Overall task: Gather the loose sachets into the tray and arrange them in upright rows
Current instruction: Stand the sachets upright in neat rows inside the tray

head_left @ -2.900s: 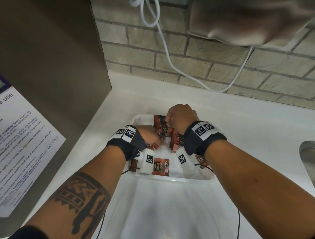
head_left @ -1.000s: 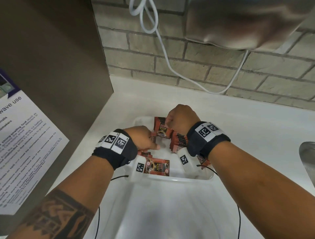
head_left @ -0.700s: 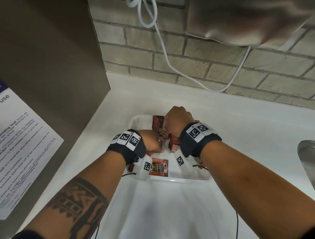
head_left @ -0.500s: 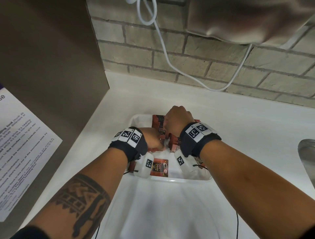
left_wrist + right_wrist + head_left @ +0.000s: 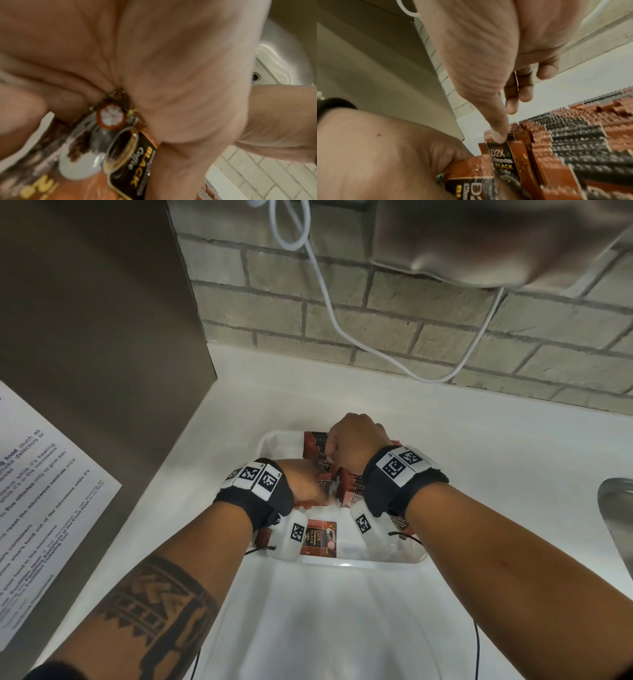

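Observation:
A white tray (image 5: pixel 346 562) sits on the counter and holds red-and-black coffee sachets. Several stand upright in rows (image 5: pixel 351 487) (image 5: pixel 573 135). One sachet lies flat (image 5: pixel 321 537) by the near wall. My left hand (image 5: pixel 303 484) is inside the tray, and its fingers (image 5: pixel 56 100) and thumb grip a few sachets (image 5: pixel 126 155). My right hand (image 5: pixel 356 440) is fisted over the far row (image 5: pixel 315 445). Its thumb (image 5: pixel 499 135) presses the top edge of the front upright sachet (image 5: pixel 503 162), and its fingers (image 5: pixel 518 93) curl just above the row. What lies under both hands is hidden.
A brown cabinet side (image 5: pixel 102 337) with a paper notice (image 5: pixel 37 501) stands at the left. Behind is a brick wall (image 5: pixel 411 330) with a hanging white cable (image 5: pixel 329 313). A steel sink edge (image 5: pixel 616 508) is at the right. Bare white counter (image 5: pixel 496 446) surrounds the tray.
My left hand has moved from the tray's left side into its middle, close under the right hand. The right hand has stayed on the far row.

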A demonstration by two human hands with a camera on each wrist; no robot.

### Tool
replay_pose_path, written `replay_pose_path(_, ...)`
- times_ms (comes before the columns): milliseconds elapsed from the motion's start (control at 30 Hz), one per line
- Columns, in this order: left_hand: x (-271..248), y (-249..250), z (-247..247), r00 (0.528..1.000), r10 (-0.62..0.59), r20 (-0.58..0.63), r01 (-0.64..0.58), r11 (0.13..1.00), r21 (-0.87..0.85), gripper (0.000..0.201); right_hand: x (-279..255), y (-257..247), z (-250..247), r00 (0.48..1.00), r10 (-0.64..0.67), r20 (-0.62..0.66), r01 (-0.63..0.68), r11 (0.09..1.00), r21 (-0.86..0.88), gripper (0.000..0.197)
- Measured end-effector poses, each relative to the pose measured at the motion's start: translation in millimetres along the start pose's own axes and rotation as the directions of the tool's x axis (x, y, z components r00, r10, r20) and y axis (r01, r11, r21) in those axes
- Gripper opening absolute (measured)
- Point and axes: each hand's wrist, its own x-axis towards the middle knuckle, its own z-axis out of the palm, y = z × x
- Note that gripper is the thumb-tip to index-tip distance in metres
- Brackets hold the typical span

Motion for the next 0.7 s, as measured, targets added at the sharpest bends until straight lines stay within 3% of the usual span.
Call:
replay_pose_path(167, -6, -1, -6, 1.0, -0.004, 0.014, 0.004, 0.999, 0.033, 0.04, -6, 3, -11, 1.0, -0.001, -0.027, 0.001, 1.0, 0.003, 0.02)
replay_pose_path(267, -14, 2, -12, 1.0, -0.001, 0.008, 0.001, 1.0, 0.029, 0.034, -13, 4, -18, 0.999, -0.003, -0.048, 0.005, 0.998, 0.057, 0.02)
replay_pose_path(367, -24, -2, -20, 0.999, 0.008, 0.033, -0.002, 0.982, -0.189, 0.024, -24, 8, -28, 0.998, -0.058, -0.017, 0.06, 0.974, 0.218, 0.015)
replay_pose_path(400, -27, -5, -23, 0.997, 0.037, 0.062, -0.013, 0.934, -0.358, 0.025, -29, 9, -31, 0.996, -0.083, 0.012, 0.077, 0.959, 0.272, 0.014)
replay_pose_path(467, -34, -10, -28, 0.983, 0.16, 0.085, -0.064, 0.747, -0.662, 0.027, -36, 11, -33, 0.99, -0.12, 0.069, 0.086, 0.924, 0.373, 0.014)
replay_pose_path(533, -38, -12, -30, 0.96, 0.273, 0.06, -0.121, 0.599, -0.792, 0.028, -39, 13, -33, 0.99, -0.125, 0.07, 0.075, 0.869, 0.49, 0.008)
replay_pose_path(567, -41, -11, -31, 0.949, 0.312, 0.046, -0.148, 0.569, -0.809, 0.03, -41, 13, -35, 0.993, -0.114, 0.041, 0.074, 0.84, 0.537, 0.003)
replay_pose_path(633, -44, -10, -31, 0.947, 0.32, 0.002, -0.204, 0.61, -0.765, 0.033, -41, 15, -40, 0.996, -0.083, -0.03, 0.085, 0.813, 0.576, 0.003)
replay_pose_path(700, -46, -9, -32, 0.957, 0.276, -0.089, -0.267, 0.718, -0.643, 0.03, -42, 16, -45, 0.994, -0.081, -0.067, 0.105, 0.819, 0.565, 0.004)
